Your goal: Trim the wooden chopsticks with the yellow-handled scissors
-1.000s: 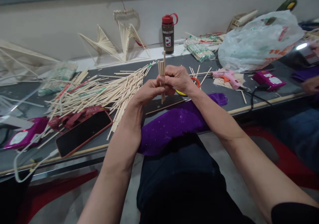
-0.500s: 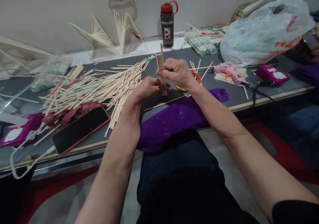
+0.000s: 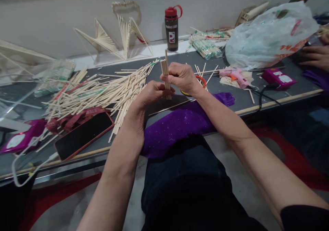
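An upright bundle of thin wooden sticks (image 3: 165,66) stands at the middle of the dark table, one stick rising above the others. My left hand (image 3: 155,91) has its fingers closed round the lower part of the bundle. Higher up, my right hand (image 3: 180,76) grips the same sticks between thumb and fingers. A large heap of loose sticks (image 3: 131,84) lies to the left of my hands. Below them are a single stick (image 3: 169,107) and a purple cloth (image 3: 177,126) at the table's edge. Scissors with orange and yellow handles (image 3: 202,81) are partly hidden behind my right hand.
A phone (image 3: 84,135) lies front left. A dark bottle (image 3: 172,32) stands at the back, near stick structures (image 3: 101,39). To the right are a pink glue gun (image 3: 240,77), a magenta box (image 3: 279,78), a plastic bag (image 3: 269,36) and another person's hand (image 3: 317,57).
The view has shifted slightly. Another person's hand shows more fully at the right edge. My hands keep nearly the same hold on the bundle.
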{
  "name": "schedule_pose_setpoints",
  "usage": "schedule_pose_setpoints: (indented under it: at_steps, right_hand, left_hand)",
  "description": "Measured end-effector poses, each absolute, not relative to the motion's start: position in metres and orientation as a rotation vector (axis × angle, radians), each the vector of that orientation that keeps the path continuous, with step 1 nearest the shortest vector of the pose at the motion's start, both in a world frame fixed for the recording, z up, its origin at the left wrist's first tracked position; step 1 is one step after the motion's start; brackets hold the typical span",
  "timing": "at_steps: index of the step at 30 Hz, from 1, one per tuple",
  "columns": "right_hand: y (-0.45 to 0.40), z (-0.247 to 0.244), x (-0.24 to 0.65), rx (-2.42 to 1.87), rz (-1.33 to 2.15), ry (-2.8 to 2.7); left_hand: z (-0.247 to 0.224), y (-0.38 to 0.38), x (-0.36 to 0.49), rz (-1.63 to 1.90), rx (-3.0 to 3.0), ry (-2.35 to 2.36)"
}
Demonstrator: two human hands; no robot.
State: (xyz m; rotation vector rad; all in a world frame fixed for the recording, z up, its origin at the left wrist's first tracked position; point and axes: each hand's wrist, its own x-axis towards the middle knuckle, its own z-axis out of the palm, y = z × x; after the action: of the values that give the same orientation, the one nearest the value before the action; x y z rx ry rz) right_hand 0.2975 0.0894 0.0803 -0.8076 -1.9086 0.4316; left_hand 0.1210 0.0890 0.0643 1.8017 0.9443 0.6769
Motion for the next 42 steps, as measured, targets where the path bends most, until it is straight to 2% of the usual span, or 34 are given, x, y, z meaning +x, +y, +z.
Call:
schedule_pose_setpoints:
  at_steps: [14,21,29,42]
  right_hand:
    - [0.094,0.078,0.301,-0.833,0.564,-1.871]
    - [0.084,0.077,0.292,-0.806,0.897,-1.601]
    - [0.085,0.076,0.287,-0.736,1.194,-1.429]
    - [0.088,0.084,0.303,-0.782,1.082,-1.309]
  left_hand:
    - [0.066,0.089,0.122,0.583,1.838,0.942]
    - [0.080,0.079,0.123,0.738,1.703,0.758]
    - [0.079,0.076,0.130,0.799,1.554,0.760]
    - [0.083,0.073,0.124,0.556,1.597,0.826]
